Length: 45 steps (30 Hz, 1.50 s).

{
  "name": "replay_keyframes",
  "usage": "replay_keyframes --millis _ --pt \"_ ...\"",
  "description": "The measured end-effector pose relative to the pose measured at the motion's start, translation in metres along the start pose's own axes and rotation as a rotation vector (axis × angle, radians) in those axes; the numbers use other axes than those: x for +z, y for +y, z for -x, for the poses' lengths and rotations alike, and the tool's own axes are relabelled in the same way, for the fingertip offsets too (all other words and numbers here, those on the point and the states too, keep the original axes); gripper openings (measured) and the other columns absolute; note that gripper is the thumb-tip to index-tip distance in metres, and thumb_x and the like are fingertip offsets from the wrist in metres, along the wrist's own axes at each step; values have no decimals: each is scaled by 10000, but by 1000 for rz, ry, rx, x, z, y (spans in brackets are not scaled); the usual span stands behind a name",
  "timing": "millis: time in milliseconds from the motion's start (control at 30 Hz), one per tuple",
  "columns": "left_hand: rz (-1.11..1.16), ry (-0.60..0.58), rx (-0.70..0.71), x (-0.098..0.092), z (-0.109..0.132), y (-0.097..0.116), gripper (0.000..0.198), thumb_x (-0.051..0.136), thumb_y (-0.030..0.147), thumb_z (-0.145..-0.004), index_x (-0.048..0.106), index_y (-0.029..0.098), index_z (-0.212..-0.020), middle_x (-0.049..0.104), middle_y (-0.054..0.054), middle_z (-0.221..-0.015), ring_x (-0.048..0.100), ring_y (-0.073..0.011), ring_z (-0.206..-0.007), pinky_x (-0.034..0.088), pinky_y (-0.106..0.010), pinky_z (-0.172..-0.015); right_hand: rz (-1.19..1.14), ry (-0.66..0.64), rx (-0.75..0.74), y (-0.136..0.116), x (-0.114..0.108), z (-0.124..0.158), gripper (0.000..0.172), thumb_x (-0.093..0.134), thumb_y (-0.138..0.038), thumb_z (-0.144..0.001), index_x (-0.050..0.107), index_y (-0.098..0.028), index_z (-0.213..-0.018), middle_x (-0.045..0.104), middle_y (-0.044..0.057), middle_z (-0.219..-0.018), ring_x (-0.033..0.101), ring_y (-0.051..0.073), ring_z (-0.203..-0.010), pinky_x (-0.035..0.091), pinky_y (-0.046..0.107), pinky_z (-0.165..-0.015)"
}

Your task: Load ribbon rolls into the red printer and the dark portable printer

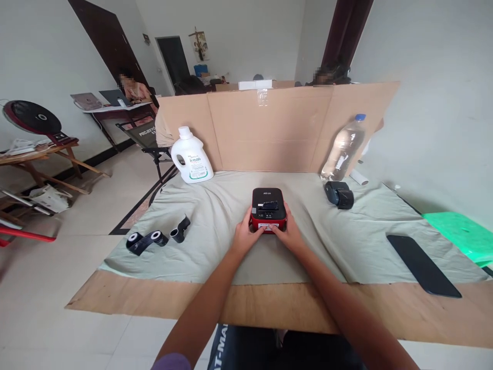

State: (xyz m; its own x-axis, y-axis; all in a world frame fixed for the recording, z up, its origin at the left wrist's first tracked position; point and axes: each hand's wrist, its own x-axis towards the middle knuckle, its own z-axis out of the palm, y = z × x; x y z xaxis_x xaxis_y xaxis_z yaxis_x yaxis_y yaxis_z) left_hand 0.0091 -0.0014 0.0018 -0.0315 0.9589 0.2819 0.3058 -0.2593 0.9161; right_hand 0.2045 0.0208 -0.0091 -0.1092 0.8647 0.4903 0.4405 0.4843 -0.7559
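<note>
Pale cloth (185, 264) spread beneath the grip, cardboard screen (265, 128) upright beyond it, clear bottle (344, 146) far right, white jug (194, 156) far left. Dark flat slab (422, 264) lay well right of the grip; left hand (245, 237) and right hand (289, 235), partly curled, clasped the red-and-black device (265, 196) between them, thumbs at its near face, resting or lifted unclear. Black ribbon rolls (144, 243) lay well left of the grip.

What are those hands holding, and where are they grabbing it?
The black and red box. The left hand and right hand hold its opposite sides, with both thumbs on its near face.
</note>
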Motion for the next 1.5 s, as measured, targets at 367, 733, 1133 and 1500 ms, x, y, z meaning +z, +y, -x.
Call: replay_keyframes --millis 367,733,1133,1500 --pt "-62 35 39 -1 1 1 849 776 321 -760 397 249 -1516 692 -70 -1286 697 -235 -1121 561 -428 -1046 104 -63 -4 2 -7 7 953 585 -490 -931 10 -206 -1636 380 166 -1587 465 361 -1348 422 596 -1100" --pt "-71 39 40 -3 1 -4 791 811 354 -744 469 256 -1450 683 -73 -1292 687 -250 -1135 575 -429 -1027 78 -56 -33 7 -7 9 894 587 -439 -935 66 -234 -1633 386 149 -1583 480 341 -1317 400 571 -1118" --pt "-33 -27 40 -14 -6 -4 660 826 383 -740 558 261 -1330 633 -74 -1313 659 -256 -1150 637 -369 -869 46 -48 -25 5 -8 9 861 617 -445 -920 152 -264 -1622 365 127 -1605 449 342 -1374 405 547 -1124" --pt "69 -87 61 -17 -17 -25 571 820 421 -757 581 233 -1240 471 58 -739 476 -107 -662 426 -234 -624 -53 -30 53 10 -10 6 815 755 -438 -814 364 -322 -1519 526 107 -1456 587 293 -1177 558 469 -942"
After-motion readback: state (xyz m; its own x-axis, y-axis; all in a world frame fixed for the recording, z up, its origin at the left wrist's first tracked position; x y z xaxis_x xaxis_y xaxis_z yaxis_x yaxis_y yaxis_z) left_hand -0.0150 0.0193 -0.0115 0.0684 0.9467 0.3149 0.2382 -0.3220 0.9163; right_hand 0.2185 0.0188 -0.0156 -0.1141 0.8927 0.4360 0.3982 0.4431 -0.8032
